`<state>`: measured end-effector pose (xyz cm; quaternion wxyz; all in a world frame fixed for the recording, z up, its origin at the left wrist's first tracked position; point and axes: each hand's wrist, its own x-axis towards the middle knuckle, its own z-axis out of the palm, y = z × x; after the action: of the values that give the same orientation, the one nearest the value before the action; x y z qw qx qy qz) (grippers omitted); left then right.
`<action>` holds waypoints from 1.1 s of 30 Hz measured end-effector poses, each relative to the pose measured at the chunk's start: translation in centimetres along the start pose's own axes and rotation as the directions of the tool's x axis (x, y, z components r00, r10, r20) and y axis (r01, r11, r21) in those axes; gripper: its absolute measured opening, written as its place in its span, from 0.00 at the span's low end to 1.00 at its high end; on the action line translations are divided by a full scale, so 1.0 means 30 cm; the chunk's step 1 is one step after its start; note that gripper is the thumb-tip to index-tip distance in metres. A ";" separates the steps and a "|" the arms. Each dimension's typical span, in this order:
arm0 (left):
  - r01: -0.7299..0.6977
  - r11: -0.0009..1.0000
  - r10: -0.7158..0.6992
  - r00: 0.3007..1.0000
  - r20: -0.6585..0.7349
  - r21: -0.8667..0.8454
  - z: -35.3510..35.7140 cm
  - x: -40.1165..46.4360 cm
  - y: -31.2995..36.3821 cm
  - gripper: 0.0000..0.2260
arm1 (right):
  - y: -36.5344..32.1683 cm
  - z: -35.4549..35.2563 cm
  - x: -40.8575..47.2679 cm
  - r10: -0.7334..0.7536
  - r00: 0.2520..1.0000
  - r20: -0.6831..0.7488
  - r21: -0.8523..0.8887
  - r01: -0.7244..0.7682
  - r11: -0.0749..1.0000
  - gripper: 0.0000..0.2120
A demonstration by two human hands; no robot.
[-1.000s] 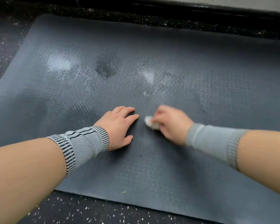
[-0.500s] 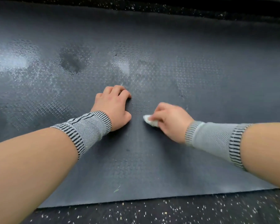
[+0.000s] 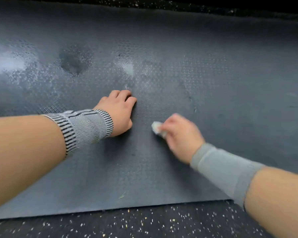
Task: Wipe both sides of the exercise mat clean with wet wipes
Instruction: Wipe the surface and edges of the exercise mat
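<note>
Dark grey exercise mat [image 3: 213, 83] on speckled floor [image 3: 144, 222]: left hand [image 3: 118, 112] pressing it, fingers bent; right hand [image 3: 181, 136], blurred, pinching white wet wipe [image 3: 156, 127] against it

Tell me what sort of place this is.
Probably a gym or workout room. A dark textured mat lies flat on black rubber floor with pale flecks, the kind common in gyms. Both forearms wear knit wrist supports.

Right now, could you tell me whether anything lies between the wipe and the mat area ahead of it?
Nothing visible blocks it. The right hand pinches the wet wipe on the mat; the left hand rests beside it, apart.
</note>
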<state>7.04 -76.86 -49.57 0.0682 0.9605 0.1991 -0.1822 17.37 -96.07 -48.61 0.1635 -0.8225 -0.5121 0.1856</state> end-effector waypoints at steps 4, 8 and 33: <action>-0.147 0.983 0.141 0.988 0.056 0.109 -0.002 -0.080 -0.053 0.33 | 0.175 -0.045 0.092 0.419 0.863 -0.283 -0.022 -0.443 0.896 0.13; -0.108 0.994 0.107 0.993 0.049 0.028 0.064 -0.175 -0.041 0.34 | -0.004 0.098 -0.025 0.369 0.894 -0.254 0.032 -0.373 0.927 0.12; 0.011 0.992 -0.023 0.996 -0.090 -0.124 0.170 -0.319 0.072 0.29 | -0.174 0.112 -0.145 0.052 0.998 0.020 0.056 -0.053 0.997 0.11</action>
<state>-1.91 -83.30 -50.53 0.1165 0.9600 0.2210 -0.1261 9.93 -97.53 -48.56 0.1767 -0.8290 -0.4863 0.2120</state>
